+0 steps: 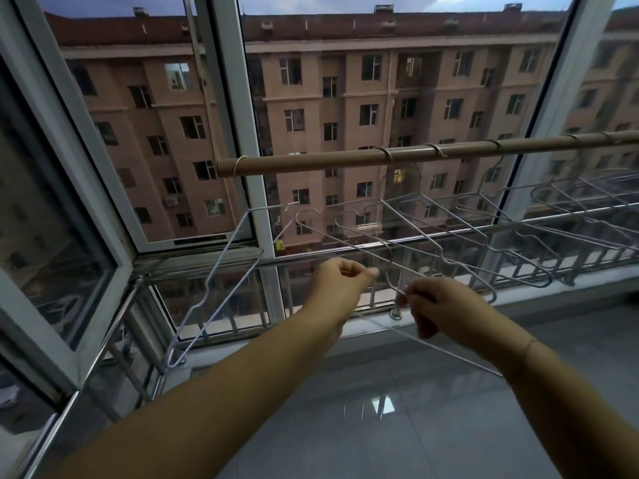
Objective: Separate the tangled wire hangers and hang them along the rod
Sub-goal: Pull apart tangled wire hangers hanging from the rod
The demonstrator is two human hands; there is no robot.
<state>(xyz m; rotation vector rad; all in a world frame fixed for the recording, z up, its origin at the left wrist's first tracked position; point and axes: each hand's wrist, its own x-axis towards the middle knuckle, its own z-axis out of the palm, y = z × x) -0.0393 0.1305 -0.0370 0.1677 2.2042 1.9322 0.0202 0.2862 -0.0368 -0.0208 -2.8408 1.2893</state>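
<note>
Grey glossy floor tiles (397, 426) lie below two bare forearms. Nearest, the right hand (446, 311) pinches a thin silver wire hanger (449, 350) at its bend, while the left hand (340, 283), fingers curled together, pinches wire just beside it. Beyond them, more silver wire hangers (432, 219) hook along the round brown wooden rod (345, 160), before the white-framed window (242, 98).

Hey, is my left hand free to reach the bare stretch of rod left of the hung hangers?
Probably not yet: the left hand is pinching hanger wire, though nothing blocks the way to the rod.
</note>
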